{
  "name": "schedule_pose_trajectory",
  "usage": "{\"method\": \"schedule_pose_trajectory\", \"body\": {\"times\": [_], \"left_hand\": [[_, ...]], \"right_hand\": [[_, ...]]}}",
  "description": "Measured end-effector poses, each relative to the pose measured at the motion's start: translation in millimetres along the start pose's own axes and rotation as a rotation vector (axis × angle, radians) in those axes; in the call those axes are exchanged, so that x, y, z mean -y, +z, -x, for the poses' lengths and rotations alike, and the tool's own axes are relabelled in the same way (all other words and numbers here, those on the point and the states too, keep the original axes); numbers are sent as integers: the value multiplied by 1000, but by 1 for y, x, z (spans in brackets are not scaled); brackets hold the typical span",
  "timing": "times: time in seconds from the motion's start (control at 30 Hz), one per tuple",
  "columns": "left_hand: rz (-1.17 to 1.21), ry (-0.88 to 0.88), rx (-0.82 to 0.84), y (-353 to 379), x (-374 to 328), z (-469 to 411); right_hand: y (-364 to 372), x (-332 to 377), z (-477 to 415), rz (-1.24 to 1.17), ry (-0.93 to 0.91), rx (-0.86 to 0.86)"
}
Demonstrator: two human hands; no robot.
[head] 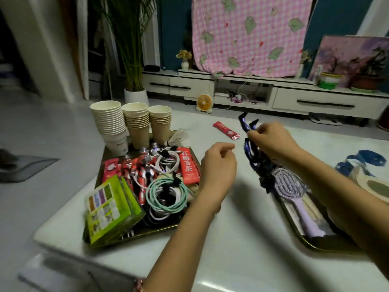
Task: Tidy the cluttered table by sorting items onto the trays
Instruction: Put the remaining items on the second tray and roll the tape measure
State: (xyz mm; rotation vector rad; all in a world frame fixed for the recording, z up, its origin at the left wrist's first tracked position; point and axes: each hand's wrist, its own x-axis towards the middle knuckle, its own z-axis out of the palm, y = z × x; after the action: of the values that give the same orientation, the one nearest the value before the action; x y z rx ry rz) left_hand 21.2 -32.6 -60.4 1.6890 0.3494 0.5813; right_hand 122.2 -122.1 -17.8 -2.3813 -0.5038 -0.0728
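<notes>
Dark-blue hair clip (244, 125) pinched in right hand (271, 142), above right tray (313, 248). Left hand (219, 165) loosely curled w/ nothing held, beside left tray (155, 229).

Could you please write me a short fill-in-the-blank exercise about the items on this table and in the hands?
1. The paper cups stand in ____ stacks.
2. The hairbrush on the right tray is ____ in colour.
3. One loose ____ sachet lies on the table, outside both trays.
4. The right hand grips a dark hair ____.

Missing words: three; purple; red; clip.
</notes>
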Motion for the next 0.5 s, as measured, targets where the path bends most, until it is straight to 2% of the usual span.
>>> {"method": "schedule_pose_trajectory", "body": {"times": [0.1,0.17,0.27,0.33,0.5], "left_hand": [[24,45,-229,-39,-3,-1],[42,48,-381,-67,-1,-2],[98,-21,-524,-101,1,-4],[118,-48,-595,-118,2,-7],[176,-111,-636,-135,3,-13]], "right_hand": [[47,47,14,-230,-9,247],[74,71,15,-269,-53,302],[101,99,8,-222,-166,275],[119,108,6,-71,-247,212],[162,100,17,249,-298,-16]]}}
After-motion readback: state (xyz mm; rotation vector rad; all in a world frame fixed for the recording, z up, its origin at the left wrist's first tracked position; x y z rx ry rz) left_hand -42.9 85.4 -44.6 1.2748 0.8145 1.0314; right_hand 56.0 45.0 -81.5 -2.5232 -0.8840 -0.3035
